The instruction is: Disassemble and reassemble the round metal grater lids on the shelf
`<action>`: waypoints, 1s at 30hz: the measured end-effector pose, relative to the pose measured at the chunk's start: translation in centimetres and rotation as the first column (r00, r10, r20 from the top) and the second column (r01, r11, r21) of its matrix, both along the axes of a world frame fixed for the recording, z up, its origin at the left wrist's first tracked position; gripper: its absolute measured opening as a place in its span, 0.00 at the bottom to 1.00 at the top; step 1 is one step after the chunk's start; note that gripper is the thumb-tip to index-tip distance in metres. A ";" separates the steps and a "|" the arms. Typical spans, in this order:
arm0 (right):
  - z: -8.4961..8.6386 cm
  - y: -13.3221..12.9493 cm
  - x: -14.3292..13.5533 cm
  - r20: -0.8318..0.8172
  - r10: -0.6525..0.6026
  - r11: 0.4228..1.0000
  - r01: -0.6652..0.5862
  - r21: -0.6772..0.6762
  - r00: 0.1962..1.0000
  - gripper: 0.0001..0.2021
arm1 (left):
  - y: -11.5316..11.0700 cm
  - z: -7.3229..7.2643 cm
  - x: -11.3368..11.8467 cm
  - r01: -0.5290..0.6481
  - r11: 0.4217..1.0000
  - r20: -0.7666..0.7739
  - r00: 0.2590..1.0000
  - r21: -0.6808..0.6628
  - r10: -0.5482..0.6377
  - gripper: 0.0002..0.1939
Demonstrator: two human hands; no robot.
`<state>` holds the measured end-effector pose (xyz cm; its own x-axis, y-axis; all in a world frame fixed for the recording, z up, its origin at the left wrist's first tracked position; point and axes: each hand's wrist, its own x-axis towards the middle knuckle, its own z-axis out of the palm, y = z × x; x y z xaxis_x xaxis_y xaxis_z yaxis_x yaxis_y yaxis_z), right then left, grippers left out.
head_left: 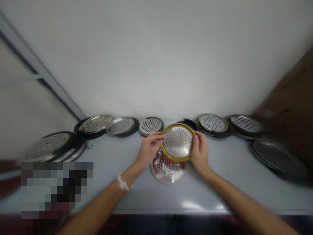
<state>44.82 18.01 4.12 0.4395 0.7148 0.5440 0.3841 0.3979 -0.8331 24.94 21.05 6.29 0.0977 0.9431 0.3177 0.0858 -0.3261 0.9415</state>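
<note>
A round metal grater disc [178, 142] with small holes and a yellow-green rim is held up above the table, tilted toward me. My left hand [149, 149] pinches its left edge between thumb and fingers. On the opposite side, my right hand [200, 152] grips the right edge, thumb in front. Below the held disc, another shiny metal grater disc [168, 173] with slotted holes lies flat on the table, its upper part hidden. A black ring-like part [190, 124] shows partly behind the held disc.
Stacked grater discs with black rims line the back of the grey table [137, 195]: perforated ones at left [95, 125] and centre [151, 126], slotted ones at right [212, 125]. A wall stands behind; a brown cardboard box [290, 111] is on the right.
</note>
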 end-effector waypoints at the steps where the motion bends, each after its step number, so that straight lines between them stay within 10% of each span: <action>1: -0.1 0.0 0.0 0.007 0.002 1.000 -0.002 -0.002 1.000 0.14 | 0.0 -0.1 0.0 0.001 1.000 -0.013 1.000 0.008 -0.001 0.11; 30: -0.1 -0.2 -0.4 0.018 0.041 0.999 -0.040 -0.023 0.999 0.15 | -0.3 -1.1 1.0 -0.105 0.977 -0.204 0.968 0.186 0.143 0.08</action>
